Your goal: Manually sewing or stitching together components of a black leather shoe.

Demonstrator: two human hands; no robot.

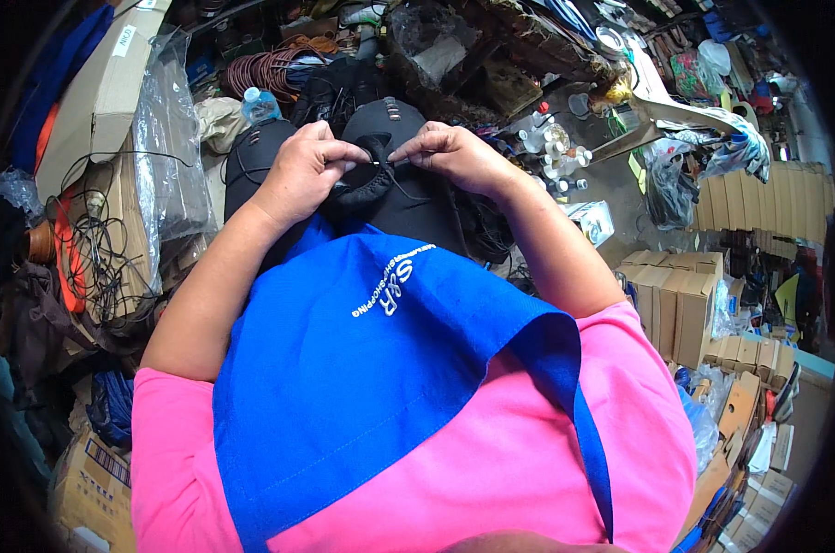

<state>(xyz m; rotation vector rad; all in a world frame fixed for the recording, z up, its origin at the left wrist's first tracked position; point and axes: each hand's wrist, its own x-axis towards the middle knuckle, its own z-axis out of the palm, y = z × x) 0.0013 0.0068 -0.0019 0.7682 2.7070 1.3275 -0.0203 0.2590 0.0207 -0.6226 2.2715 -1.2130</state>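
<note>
A small black padded piece (362, 192), which looks like a shoe, lies on my lap between my dark-trousered knees. My left hand (308, 168) pinches its upper edge from the left, thumb and forefinger pressed together. Opposite it, my right hand (456, 157) is closed in a pinch, its fingertips nearly meeting those of the left. A thin black lace (408, 191) trails from the right fingertips over my thigh. A tiny pale spot shows between the fingertips, too small to name. My blue apron (362, 341) covers the lap just below the piece.
White bottles (556, 147) stand on the floor to the right. Flat cardboard boxes (680, 300) are stacked farther right. At the left lie tangled black cords (104, 249) and plastic-wrapped board (170, 147). A reddish coiled cord (260, 74) sits beyond my knees.
</note>
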